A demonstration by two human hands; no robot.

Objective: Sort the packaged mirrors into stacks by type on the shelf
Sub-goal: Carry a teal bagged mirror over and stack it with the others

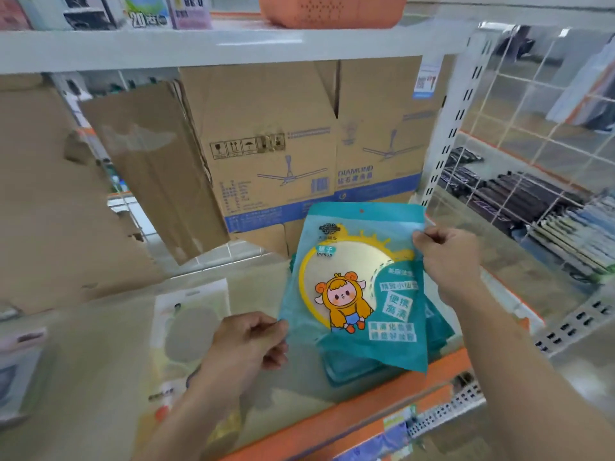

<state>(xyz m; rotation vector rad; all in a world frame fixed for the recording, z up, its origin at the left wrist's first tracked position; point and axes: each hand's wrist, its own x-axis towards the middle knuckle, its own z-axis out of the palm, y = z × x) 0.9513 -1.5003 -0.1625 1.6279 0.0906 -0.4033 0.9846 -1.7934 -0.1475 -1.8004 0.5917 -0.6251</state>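
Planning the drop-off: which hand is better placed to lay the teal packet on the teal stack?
Right, probably. The right hand pinches the packet right by the teal stack; the left hand pinches its other edge, nearer the white packet.

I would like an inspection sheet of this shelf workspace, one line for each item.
Surface: shelf with an orange front edge.
Job's things: teal mirror package held tilted above a teal stack; white packages lie left of it.
Clutter: cardboard boxes stand behind.
Grippers: left hand pinches the package's lower left edge; right hand pinches its upper right edge.
Cables: nothing seen.
Surroundings: wire grid at right; orange basket on upper shelf.
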